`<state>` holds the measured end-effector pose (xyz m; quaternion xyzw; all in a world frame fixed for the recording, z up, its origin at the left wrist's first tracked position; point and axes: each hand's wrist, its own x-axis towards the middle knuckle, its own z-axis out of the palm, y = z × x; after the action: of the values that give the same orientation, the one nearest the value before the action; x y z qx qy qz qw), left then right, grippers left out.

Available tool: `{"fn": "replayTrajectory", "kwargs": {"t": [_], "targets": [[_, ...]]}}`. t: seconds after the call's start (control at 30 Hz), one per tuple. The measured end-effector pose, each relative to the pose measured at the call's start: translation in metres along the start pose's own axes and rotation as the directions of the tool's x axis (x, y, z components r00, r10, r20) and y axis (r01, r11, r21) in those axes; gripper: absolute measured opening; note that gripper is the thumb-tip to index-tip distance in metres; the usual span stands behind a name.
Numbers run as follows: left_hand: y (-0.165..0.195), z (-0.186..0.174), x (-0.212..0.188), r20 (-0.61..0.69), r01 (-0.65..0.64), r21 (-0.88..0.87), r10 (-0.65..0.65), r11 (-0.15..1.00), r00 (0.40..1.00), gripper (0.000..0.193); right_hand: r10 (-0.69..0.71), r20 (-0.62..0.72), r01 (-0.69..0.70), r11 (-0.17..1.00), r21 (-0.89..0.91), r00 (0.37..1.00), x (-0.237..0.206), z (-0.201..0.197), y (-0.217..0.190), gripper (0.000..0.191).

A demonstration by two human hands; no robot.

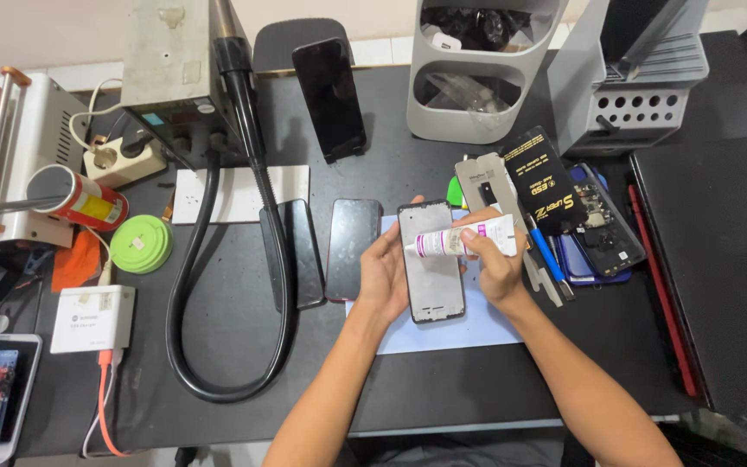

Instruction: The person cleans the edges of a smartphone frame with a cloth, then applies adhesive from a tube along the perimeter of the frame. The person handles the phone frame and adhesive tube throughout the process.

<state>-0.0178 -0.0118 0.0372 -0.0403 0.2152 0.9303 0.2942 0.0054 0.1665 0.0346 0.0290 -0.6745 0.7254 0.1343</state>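
Observation:
My left hand (382,275) grips the left edge of a phone frame (432,278) with a grey inner plate, held flat over a pale blue mat (469,333). My right hand (496,264) holds a white glue tube (469,238) with a purple band, lying sideways across the upper part of the frame, its nozzle pointing left toward my left thumb. Both forearms reach in from the bottom edge.
Two dark phones (354,246) lie left of the frame, and another phone (330,97) stands propped at the back. A black hose (209,259) loops across the dark table. Opened phones, tools and a black packet (546,186) crowd the right, beside a closed laptop (719,259). Grey bins (477,69) stand behind.

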Motion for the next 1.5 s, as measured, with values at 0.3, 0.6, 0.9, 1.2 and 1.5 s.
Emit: {"fn": "replayTrajectory", "kwargs": {"t": [0.3, 0.6, 0.9, 1.2, 1.5], "targets": [[-0.001, -0.004, 0.002, 0.043, 0.017, -0.027, -0.016, 0.999, 0.999, 0.052, 0.017, -0.002, -0.017, 0.99, 0.137, 1.0, 0.006, 0.0, 0.006, 0.018], [0.0, -0.003, 0.001, 0.046, 0.006, -0.019, -0.006, 1.0, 0.999, 0.055, 0.036, 0.017, -0.038, 0.991, 0.131, 0.999, 0.012, -0.001, 0.004, 0.02], [0.0, -0.007, 0.001, 0.061, 0.011, -0.025, -0.009, 1.0, 0.998, 0.058, 0.038, 0.061, -0.043, 0.996, 0.08, 0.997, 0.009, 0.001, 0.001, 0.021], [0.0, -0.008, 0.001, 0.099, 0.0, -0.018, 0.002, 1.0, 0.995, 0.057, 0.046, 0.059, -0.05, 0.997, 0.065, 0.997, 0.008, 0.002, 0.0, 0.022], [0.001, -0.009, 0.001, 0.025, 0.009, -0.04, -0.008, 0.999, 1.0, 0.058, 0.059, 0.063, -0.065, 0.993, 0.096, 0.996, 0.008, 0.003, -0.001, 0.021]]}}
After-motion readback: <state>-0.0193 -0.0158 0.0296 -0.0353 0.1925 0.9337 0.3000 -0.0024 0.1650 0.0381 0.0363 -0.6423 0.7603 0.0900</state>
